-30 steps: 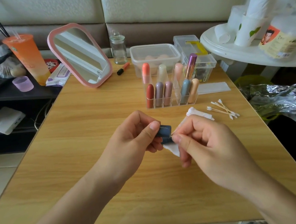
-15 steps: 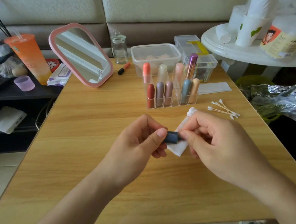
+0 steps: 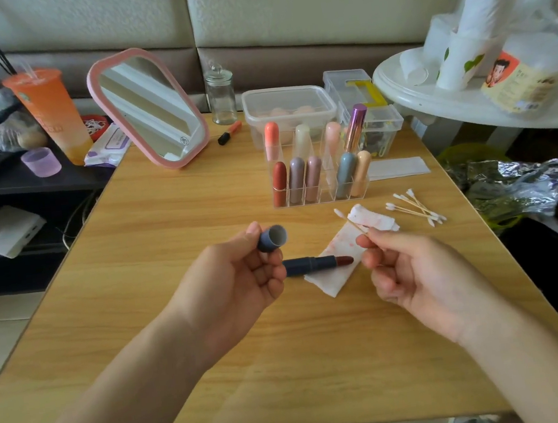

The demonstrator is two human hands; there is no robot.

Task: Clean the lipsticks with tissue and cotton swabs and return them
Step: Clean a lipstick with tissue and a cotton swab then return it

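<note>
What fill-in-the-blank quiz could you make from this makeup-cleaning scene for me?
1. The left hand holds the dark blue lipstick and its pulled-off ____.
2. The right hand pinches a cotton ____.
3. Under the lipstick's red tip lies a stained ____.
4. The mirror at the back has a ____ frame.

Missing words: cap; swab; tissue; pink.

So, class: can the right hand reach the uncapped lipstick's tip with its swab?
Probably yes. The right hand pinches a cotton swab close beside the lipstick, which the left hand holds tip-outward over the tissue; nothing lies between.
</note>
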